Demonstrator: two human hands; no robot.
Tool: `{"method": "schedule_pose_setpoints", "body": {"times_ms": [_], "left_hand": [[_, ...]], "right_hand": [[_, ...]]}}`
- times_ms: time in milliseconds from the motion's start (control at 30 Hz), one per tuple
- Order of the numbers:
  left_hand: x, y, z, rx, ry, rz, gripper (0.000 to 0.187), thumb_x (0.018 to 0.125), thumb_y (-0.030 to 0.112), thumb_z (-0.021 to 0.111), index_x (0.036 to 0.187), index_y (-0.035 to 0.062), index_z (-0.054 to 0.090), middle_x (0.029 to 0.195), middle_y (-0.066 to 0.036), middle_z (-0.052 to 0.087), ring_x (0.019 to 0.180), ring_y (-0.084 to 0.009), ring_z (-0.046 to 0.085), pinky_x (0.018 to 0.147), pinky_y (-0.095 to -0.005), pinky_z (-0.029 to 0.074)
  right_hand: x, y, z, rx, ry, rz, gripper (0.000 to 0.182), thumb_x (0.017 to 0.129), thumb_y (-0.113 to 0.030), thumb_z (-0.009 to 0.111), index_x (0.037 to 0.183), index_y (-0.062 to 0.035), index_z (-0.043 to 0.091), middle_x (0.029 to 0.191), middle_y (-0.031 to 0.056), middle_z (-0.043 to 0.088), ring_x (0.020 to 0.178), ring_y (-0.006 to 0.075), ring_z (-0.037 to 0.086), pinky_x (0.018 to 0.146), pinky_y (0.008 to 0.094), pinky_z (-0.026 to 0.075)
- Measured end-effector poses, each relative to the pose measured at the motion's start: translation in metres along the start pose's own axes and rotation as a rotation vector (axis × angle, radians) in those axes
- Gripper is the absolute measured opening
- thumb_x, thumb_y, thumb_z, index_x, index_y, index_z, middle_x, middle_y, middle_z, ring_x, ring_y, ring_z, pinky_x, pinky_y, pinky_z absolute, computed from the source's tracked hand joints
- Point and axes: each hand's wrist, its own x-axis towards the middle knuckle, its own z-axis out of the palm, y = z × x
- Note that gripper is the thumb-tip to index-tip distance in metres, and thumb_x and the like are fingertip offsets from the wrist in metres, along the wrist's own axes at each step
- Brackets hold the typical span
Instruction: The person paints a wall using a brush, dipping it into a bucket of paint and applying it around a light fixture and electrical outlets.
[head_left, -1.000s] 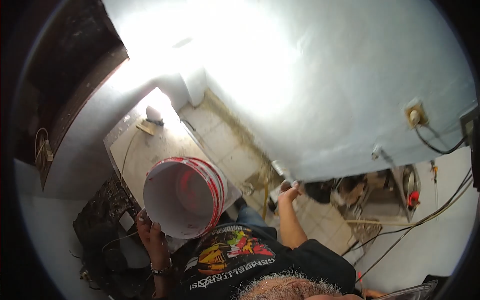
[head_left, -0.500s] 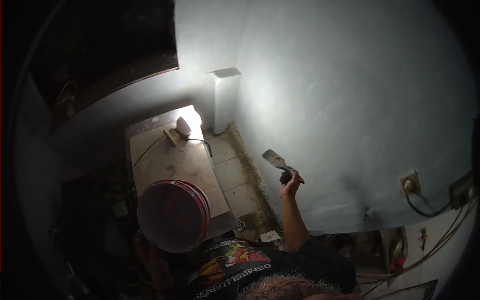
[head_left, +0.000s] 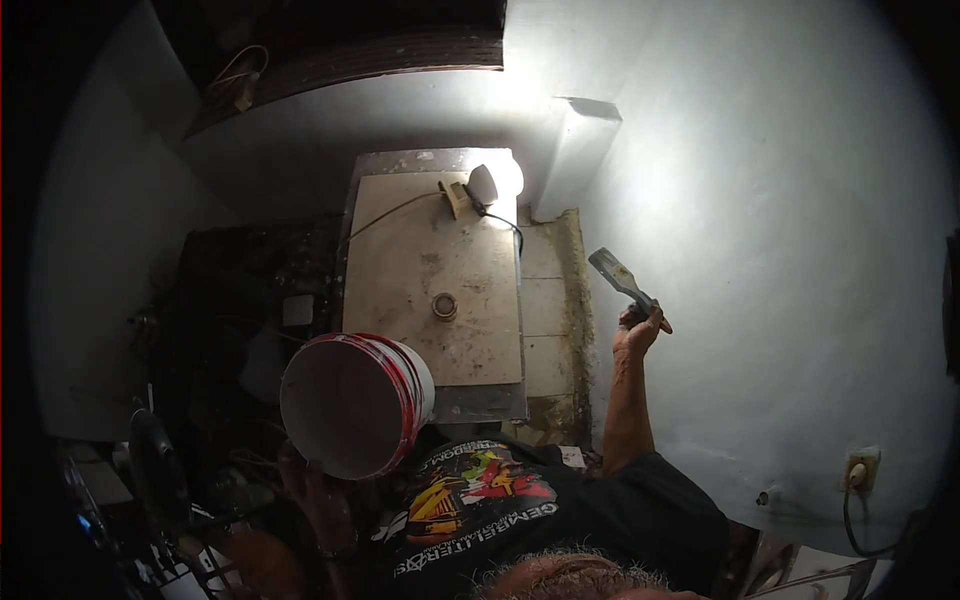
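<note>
My right hand (head_left: 638,332) is wrapped around the handle of a flat, wide paintbrush (head_left: 620,276), raised close to the pale wall (head_left: 760,260). The bristles are stained grey-white and point up and to the left. On the other side, my left hand (head_left: 308,476) is in shadow at the lower edge of a white bucket (head_left: 345,410) and grips it there. Red paint or trim runs around the bucket's rim. It tilts with its mouth towards me, and its inside looks pale and dim.
A worn board-topped table (head_left: 480,340) stands ahead, carrying a bright lamp (head_left: 484,184) with a cord and a small round object (head_left: 444,306). Behind it, a white ledge (head_left: 580,150) juts from the corner. A wall socket with a plug (head_left: 858,472) is at right. Dark clutter fills the left.
The view has swung left, so the table, lamp and wall appear further right. The round object on the table, hidden behind the bucket before, now shows. Both hands keep their holds.
</note>
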Motion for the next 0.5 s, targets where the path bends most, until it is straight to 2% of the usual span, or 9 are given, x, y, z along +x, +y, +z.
{"method": "schedule_pose_setpoints", "body": {"times_ms": [33, 100, 133, 200, 300, 400, 500], "left_hand": [[0.002, 0.01, 0.004, -0.129, 0.017, -0.068, 0.033, 0.094, 0.007, 0.049, 0.127, 0.006, 0.05, 0.135, -0.019, 0.041, 0.124, -0.0367, 0.044, 0.1, -0.0413, 0.04], [0.001, 0.016, 0.005, -0.039, 0.069, -0.059, 0.041, 0.09, 0.013, 0.054, 0.129, 0.0043, 0.045, 0.127, -0.012, 0.047, 0.114, -0.025, 0.049, 0.09, -0.037, 0.046], [0.001, 0.018, 0.006, -0.018, 0.087, -0.061, 0.044, 0.088, 0.015, 0.056, 0.129, 0.0038, 0.044, 0.125, -0.01, 0.048, 0.112, -0.0222, 0.05, 0.087, -0.0359, 0.047], [0.002, 0.019, 0.007, -0.005, 0.116, -0.077, 0.046, 0.087, 0.017, 0.057, 0.129, 0.0033, 0.043, 0.123, -0.009, 0.05, 0.109, -0.0196, 0.051, 0.085, -0.0347, 0.048], [0.015, 0.008, 0.01, -0.023, 0.083, -0.059, 0.047, 0.087, 0.016, 0.057, 0.13, 0.0032, 0.043, 0.122, -0.01, 0.051, 0.11, -0.0201, 0.051, 0.085, -0.0343, 0.048], [0.046, 0.008, 0.024, -0.115, -0.097, -0.018, 0.049, 0.086, 0.015, 0.06, 0.13, 0.0029, 0.042, 0.121, -0.01, 0.052, 0.111, -0.0202, 0.051, 0.086, -0.0344, 0.048], [0.071, 0.013, 0.062, -0.151, -0.232, -0.022, 0.051, 0.085, 0.013, 0.063, 0.13, 0.0022, 0.041, 0.119, -0.01, 0.054, 0.109, -0.0175, 0.051, 0.084, -0.0329, 0.047]], "right_hand": [[-0.003, 0.012, 0.007, 0.001, 0.001, 0.014, 0.026, 0.092, -0.036, 0.053, 0.087, -0.0105, 0.057, 0.063, 0.0005, 0.055, 0.054, 0.0131, 0.048, 0.051, 0.0284, 0.038], [-0.009, 0.034, 0.018, 0.008, -0.046, 0.05, 0.025, 0.092, -0.033, 0.053, 0.09, -0.0095, 0.059, 0.065, 0.0013, 0.057, 0.054, 0.0135, 0.049, 0.051, 0.0283, 0.04], [-0.013, 0.042, 0.024, 0.024, -0.117, 0.086, 0.024, 0.092, -0.032, 0.053, 0.093, -0.0083, 0.06, 0.068, 0.0026, 0.058, 0.055, 0.014, 0.05, 0.05, 0.0284, 0.041], [-0.027, 0.059, 0.04, -0.106, 0.019, 0.076, 0.025, 0.092, -0.029, 0.052, 0.098, -0.0054, 0.06, 0.07, 0.0045, 0.06, 0.056, 0.0147, 0.053, 0.051, 0.0282, 0.044], [-0.035, 0.062, 0.057, -0.184, 0.006, -0.167, 0.027, 0.091, -0.027, 0.053, 0.102, -0.0026, 0.06, 0.071, 0.0058, 0.062, 0.056, 0.0162, 0.056, 0.053, 0.0292, 0.046], [-0.058, -0.011, 0.087, -0.112, -0.427, -0.19, 0.033, 0.093, -0.032, 0.049, 0.107, -0.0024, 0.057, 0.074, 0.0071, 0.062, 0.06, 0.0167, 0.057, 0.051, 0.0303, 0.043], [-0.097, -0.091, 0.133, -0.143, -0.69, -0.204, 0.034, 0.092, -0.03, 0.051, 0.107, 0.0001, 0.054, 0.075, 0.0091, 0.061, 0.059, 0.0177, 0.056, 0.049, 0.0306, 0.042]]}}
